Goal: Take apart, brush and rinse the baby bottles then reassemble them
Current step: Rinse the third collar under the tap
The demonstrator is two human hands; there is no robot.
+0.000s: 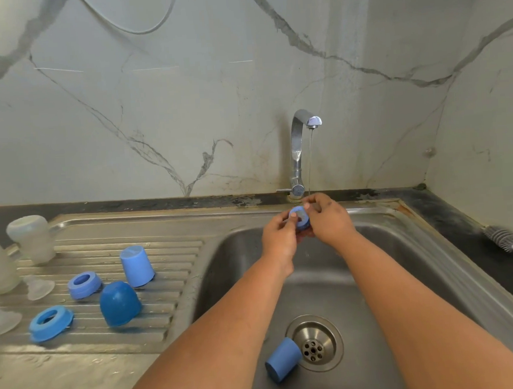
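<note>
Both hands hold a light blue bottle ring (299, 217) over the sink (374, 277), under a thin stream from the tap (299, 149). My left hand (278, 235) pinches its left side and my right hand (329, 220) grips its right side. A blue cap (282, 359) lies on its side by the drain (314, 344). On the drainboard (165, 290) stand two clear bottles (31, 238) upside down, two blue rings (83, 284), a light blue cap (136, 269), a dark blue cap (119, 303) and clear teats (38, 287).
A bottle brush (504, 239) with a white handle lies on the dark counter to the right of the sink. A marble-patterned wall rises behind the tap. The tap's lever (283, 190) points left at its base.
</note>
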